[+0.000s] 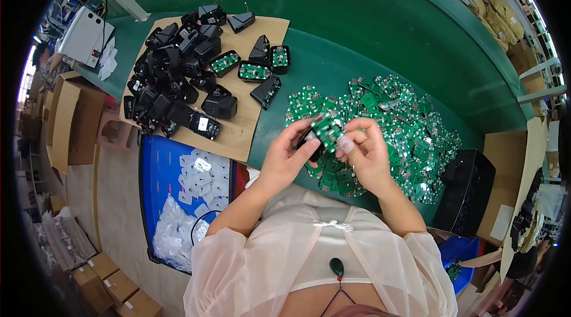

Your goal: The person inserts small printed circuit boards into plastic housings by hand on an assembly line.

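Observation:
My left hand (286,156) is closed around a black plastic housing (315,145), mostly hidden by my fingers and by the board above it. Between the fingers of my right hand (367,153) is a green circuit board (328,129), tilted over the housing. I cannot tell whether board and housing touch. Beneath and beyond both hands spreads a large heap of loose green circuit boards (410,132). To the left, many black housings (178,73) are piled on a cardboard sheet (242,132); a few, such as one housing (254,72), have green boards inside.
A green wall (333,1) rises behind the green worktable (279,120). At lower left, a blue tray (156,168) holds white plastic pieces (205,183) and clear bags (177,233). A black bin (467,189) and a cardboard box (504,165) stand at right. A white device (86,36) is at far left.

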{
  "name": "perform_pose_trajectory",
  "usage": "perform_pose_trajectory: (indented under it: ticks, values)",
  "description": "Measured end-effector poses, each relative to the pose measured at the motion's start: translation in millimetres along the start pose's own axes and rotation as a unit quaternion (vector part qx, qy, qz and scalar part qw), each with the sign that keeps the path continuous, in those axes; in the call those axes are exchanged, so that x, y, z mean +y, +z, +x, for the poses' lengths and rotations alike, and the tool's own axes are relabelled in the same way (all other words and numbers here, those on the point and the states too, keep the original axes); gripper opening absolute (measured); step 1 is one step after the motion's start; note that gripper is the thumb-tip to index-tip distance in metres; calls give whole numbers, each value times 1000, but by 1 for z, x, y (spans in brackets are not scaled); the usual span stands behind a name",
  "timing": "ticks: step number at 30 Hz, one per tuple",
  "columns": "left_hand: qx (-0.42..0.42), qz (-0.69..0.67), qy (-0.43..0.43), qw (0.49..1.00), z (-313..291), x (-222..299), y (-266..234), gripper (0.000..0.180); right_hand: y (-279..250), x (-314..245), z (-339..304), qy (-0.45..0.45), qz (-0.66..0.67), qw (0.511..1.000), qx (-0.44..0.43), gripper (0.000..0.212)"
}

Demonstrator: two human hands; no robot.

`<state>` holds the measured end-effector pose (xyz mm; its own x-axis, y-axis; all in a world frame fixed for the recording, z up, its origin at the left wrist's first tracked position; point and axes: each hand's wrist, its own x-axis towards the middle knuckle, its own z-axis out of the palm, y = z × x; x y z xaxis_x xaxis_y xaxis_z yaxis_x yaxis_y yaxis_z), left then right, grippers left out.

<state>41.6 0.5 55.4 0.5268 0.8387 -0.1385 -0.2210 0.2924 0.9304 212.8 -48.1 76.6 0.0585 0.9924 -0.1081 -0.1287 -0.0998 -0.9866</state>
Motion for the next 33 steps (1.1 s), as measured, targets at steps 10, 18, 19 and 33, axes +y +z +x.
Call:
perform_pose_trajectory:
  ticks: [10, 18, 19, 33]
  values:
    - [-3, -2, 27, 1000, 0, 3, 3, 36, -9, 3, -4, 43, 67, 996, -36, 24]
    - [-2, -5, 12, 1000, -1, 2, 2, 33, -6, 8, -5, -47, 15, 999, 25, 23]
    - [-9, 5, 21, 1000, 0, 2, 2, 32, -6, 9, -5, -68, -22, 997, 42, 22]
    - [-41, -37, -38, 998, 1, 3, -1, 32, -16, -6, -4, 12, 61, 995, -73, 21]
